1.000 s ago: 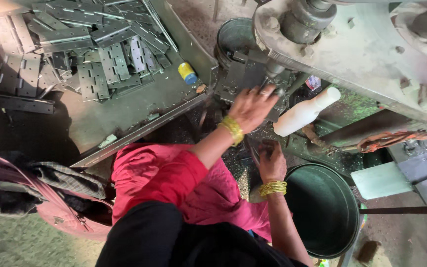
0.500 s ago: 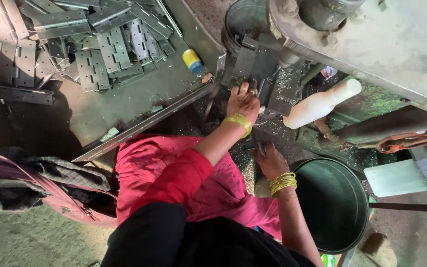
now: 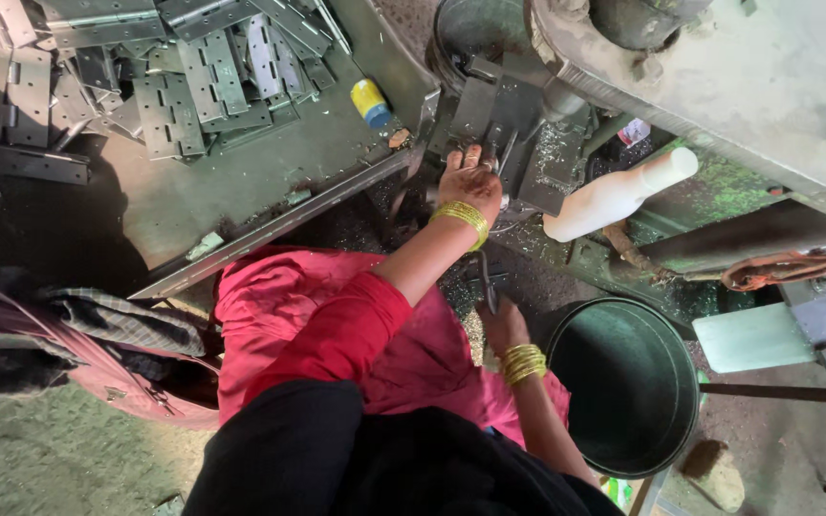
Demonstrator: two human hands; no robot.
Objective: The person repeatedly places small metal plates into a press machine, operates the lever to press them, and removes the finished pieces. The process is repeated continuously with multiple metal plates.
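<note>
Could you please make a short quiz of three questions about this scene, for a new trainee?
1. True or false: the left hand rests on the metal parts at the machine.
2. Which thing lies right of that hand? A) white plastic bottle B) red hammer C) glass jar
3. Fill in: the right hand is low, beside the dark round ____.

Key:
1. True. It touches the grey metal fixture under the machine body.
2. A. The white plastic bottle lies tilted there.
3. Bucket. The bucket stands just right of this hand, which holds a thin metal piece; what it is cannot be told.
</note>
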